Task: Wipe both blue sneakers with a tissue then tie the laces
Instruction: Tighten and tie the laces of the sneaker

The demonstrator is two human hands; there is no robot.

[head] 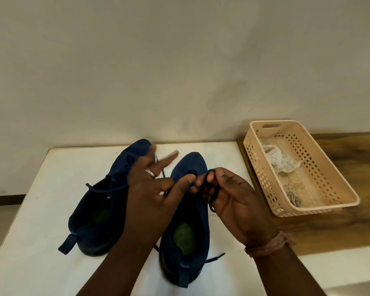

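1. Both sneakers sit heel-first toward the tabletop's near edge: left sneaker (98, 201), right sneaker (188, 212).
2. Right hand (237, 201) pinches a loop of the right sneaker's lace (209, 184); left hand (152, 189) meets it, thumb on the lace, fingers splayed.
3. The lace looks thin, limp and probably slippery; grip near the loop's base; the knit uppers look soft.
4. A crumpled tissue (278, 159) lies in the basket (320, 208) at the right edge.

A plain indoor room, likely a home: bare wall (137, 60), white table (30, 210), wooden counter (350, 167).
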